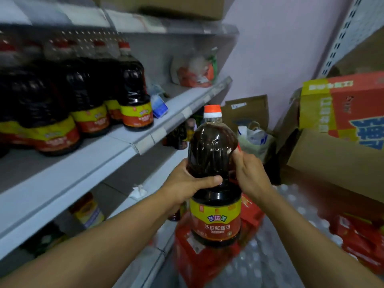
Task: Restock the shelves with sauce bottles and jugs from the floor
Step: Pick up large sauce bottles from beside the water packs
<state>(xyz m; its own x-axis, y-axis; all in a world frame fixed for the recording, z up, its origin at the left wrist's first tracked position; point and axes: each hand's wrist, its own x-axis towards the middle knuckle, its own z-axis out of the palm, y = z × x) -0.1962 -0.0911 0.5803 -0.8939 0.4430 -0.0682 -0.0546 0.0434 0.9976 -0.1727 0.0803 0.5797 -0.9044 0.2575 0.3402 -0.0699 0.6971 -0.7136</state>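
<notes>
Your two forearms reach forward from the bottom of the view, and between them you hold the sauce jug (215,175) upright, cap up, long axis vertical. Your left hand (187,185) wraps its waist, thumb across the front; your right hand (250,175) clasps the jug's far side, so both grips are closed around it. The shelf (128,142) lies up and to the left of the jug, nearer your left hand. The row of jugs (87,96) on that shelf ends with bare board just to its right, which looks the likely spot.
</notes>
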